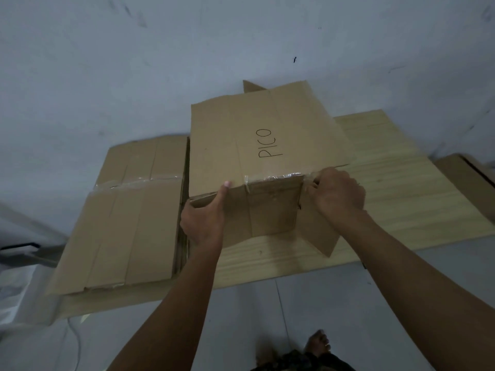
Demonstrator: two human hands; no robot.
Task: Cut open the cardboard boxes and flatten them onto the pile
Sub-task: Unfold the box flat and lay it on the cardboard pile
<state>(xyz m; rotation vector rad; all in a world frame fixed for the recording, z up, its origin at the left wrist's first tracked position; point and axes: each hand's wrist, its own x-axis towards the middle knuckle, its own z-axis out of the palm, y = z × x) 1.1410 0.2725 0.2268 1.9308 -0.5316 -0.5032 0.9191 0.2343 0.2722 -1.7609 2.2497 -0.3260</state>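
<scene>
1. State: box marked "PICO" (267,140) is held up over the wooden board (388,199), tilted toward the camera, just right of the flattened pile (128,210). Left hand (205,218) grips the near-left flap, thumb on the top edge. Right hand (336,194) has fingers curled at the near-right corner, apparently pinching the tape strip (284,176) or the flap edge there; can't tell which.
2. Risk: tape looks partly stuck along the near seam. Pulling by hand could tear the cardboard facing instead of releasing the tape.
3. Risk: only two edge grips on a half-collapsed box. If the tape lets go suddenly, the box may swing or drop short of the pile.
4. Risk: the loose flap (318,231) hanging low right could fold under and stop the box lying flat.
5. No cutter visible in frame.
6. Surface: pale wood-grain board on a grey floor (334,303), stacked flat cardboard at left.
7. Room: dim, scuffed grey wall (187,62), another cardboard piece (466,180) at far right, a bare foot (318,341) at the bottom.
</scene>
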